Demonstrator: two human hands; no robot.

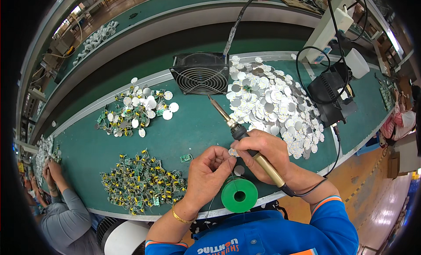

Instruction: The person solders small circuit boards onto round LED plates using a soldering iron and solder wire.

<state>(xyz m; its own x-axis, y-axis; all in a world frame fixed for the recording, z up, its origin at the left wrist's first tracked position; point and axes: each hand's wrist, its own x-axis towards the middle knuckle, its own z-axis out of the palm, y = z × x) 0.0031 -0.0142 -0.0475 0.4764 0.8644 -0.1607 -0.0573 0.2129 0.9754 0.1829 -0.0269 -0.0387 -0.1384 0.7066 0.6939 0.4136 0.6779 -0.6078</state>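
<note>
My right hand is closed around a soldering iron, whose metal tip points up and left toward the fan. Thin solder wire is pinched in the fingers of my left hand. It runs to a green spool standing just below my hands at the table edge. Between both hands, at the fingertips, is a small white disc; which fingers touch it I cannot tell. Another disc lies beside the spool. A single small green circuit board rests left of my left hand.
A black fan stands at the back. White discs are heaped right; boards with yellow parts are piled front left. Discs with boards lie behind them. A black soldering station stands right. Another person's hands work far left.
</note>
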